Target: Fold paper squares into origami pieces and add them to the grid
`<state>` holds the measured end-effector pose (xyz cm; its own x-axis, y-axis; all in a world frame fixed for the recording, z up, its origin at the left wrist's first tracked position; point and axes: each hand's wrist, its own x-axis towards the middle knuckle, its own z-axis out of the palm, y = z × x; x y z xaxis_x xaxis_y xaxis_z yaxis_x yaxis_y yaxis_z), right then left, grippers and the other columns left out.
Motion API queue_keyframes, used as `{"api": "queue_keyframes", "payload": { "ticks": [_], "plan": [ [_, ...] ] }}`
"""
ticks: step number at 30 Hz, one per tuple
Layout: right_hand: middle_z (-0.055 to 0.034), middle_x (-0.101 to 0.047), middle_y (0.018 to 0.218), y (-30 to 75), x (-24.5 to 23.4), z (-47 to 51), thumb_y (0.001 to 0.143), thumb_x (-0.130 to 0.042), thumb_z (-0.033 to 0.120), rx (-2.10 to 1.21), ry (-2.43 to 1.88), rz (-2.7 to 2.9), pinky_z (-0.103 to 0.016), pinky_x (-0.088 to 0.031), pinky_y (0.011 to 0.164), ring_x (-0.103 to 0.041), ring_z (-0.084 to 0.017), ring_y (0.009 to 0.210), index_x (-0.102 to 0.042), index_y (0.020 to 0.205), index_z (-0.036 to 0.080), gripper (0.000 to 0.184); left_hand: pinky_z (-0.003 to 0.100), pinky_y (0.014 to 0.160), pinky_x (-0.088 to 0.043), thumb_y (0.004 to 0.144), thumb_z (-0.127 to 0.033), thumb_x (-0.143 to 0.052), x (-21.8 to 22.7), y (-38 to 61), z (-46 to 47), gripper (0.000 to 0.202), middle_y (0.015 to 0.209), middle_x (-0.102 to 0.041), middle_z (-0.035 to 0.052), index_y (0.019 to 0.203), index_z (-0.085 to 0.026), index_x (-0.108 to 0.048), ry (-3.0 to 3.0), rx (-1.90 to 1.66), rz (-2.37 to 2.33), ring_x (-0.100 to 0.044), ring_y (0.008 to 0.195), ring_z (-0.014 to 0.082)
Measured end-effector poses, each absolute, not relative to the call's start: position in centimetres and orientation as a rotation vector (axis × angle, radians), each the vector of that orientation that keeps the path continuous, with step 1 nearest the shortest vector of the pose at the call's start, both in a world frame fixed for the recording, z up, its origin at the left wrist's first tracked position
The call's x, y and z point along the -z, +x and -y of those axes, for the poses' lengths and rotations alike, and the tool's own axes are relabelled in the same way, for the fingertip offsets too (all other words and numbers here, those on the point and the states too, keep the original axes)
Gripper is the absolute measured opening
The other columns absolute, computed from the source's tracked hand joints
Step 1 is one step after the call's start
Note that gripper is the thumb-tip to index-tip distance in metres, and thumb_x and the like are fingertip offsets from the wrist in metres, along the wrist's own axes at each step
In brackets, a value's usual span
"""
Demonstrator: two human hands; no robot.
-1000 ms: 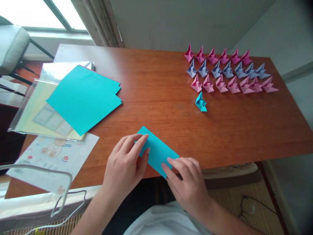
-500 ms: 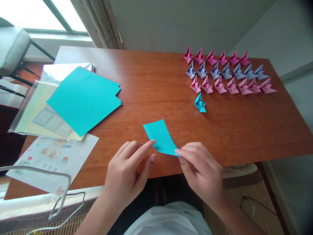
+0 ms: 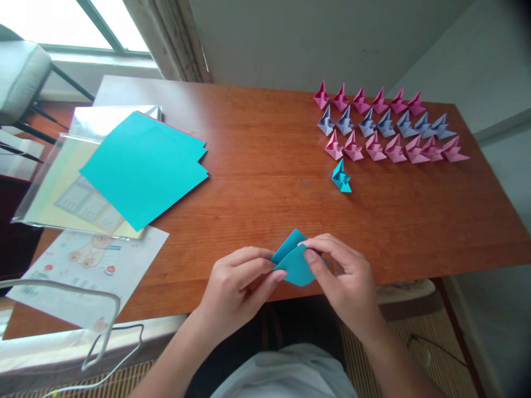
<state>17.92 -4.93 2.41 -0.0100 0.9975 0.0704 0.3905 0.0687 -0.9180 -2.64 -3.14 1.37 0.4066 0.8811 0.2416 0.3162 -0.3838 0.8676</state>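
Both my hands hold a folded turquoise paper (image 3: 293, 260) just above the near edge of the wooden table (image 3: 265, 155). My left hand (image 3: 238, 284) pinches its left corner with thumb and fingers. At the paper's right side my right hand (image 3: 342, 276) grips it, bending it over on itself. One finished turquoise folded figure (image 3: 341, 177) stands farther back on the table, apart from my hands.
Three rows of pink and lilac folded figures (image 3: 385, 127) stand at the far right. A stack of turquoise sheets (image 3: 143, 166) lies at the left on a clear plastic sleeve (image 3: 62, 182), above a printed sheet (image 3: 91, 265). A chair (image 3: 20, 77) stands far left.
The paper lay flat as a strip under both hands. My right hand then lifted it, and now both hands hold it doubled over near the table edge.
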Motion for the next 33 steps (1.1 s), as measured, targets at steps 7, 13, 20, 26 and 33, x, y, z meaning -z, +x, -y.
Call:
{"api": "queue_keyframes", "payload": {
  "ticks": [7,13,20,26,33],
  "plan": [
    [-0.0011,-0.068,0.084,18.17,-2.78,4.43,0.097,-0.062,0.026,-1.04,-1.483,1.473,-0.028,-0.051,0.07,-0.063,-0.016,0.078,-0.069,0.088,0.023,0.013,0.02,0.056,-0.045,0.09,-0.014,-0.068,-1.59,-2.94,2.74,0.026,0.066,-0.064,0.0001,0.068,-0.018,-0.057,1.686,-1.037,-1.039,-0.057,0.058,0.0095],
    [-0.005,-0.071,0.117,18.65,-2.62,4.26,0.096,-0.067,0.035,-1.152,-1.454,1.438,-0.032,-0.055,0.087,-0.068,-0.02,0.104,-0.068,0.12,0.027,0.025,0.02,0.056,-0.043,0.091,-0.012,-0.066,-1.42,-2.84,2.89,0.025,0.068,-0.063,0.0004,0.068,-0.018,-0.056,1.709,-1.01,-1.03,-0.055,0.059,0.0088],
    [-0.0023,-0.074,0.088,17.95,-2.46,4.06,0.093,-0.07,0.04,-1.277,-1.5,1.314,-0.028,-0.057,0.074,-0.068,-0.017,0.08,-0.072,0.096,0.021,0.019,0.021,0.058,-0.043,0.091,-0.013,-0.065,-1.32,-2.72,3.06,0.023,0.072,-0.064,0.0023,0.07,-0.017,-0.058,1.738,-0.967,-1.004,-0.055,0.062,0.0097],
    [-0.0006,-0.072,0.084,17.7,-2.09,4.1,0.092,-0.071,0.038,-1.187,-1.494,1.332,-0.026,-0.055,0.071,-0.066,-0.015,0.075,-0.073,0.09,0.023,0.016,0.023,0.056,-0.042,0.093,-0.016,-0.064,-1.44,-2.72,2.98,0.024,0.07,-0.064,0.0029,0.07,-0.018,-0.058,1.699,-0.959,-0.998,-0.054,0.06,0.011],
    [0.0003,-0.072,0.08,17.73,-1.89,4.31,0.092,-0.071,0.039,-1.156,-1.512,1.344,-0.025,-0.053,0.067,-0.066,-0.014,0.072,-0.074,0.087,0.023,0.017,0.023,0.056,-0.041,0.093,-0.016,-0.064,-1.33,-2.77,2.93,0.025,0.068,-0.062,0.002,0.069,-0.018,-0.056,1.692,-0.96,-1.005,-0.053,0.059,0.0107]
  ]
}}
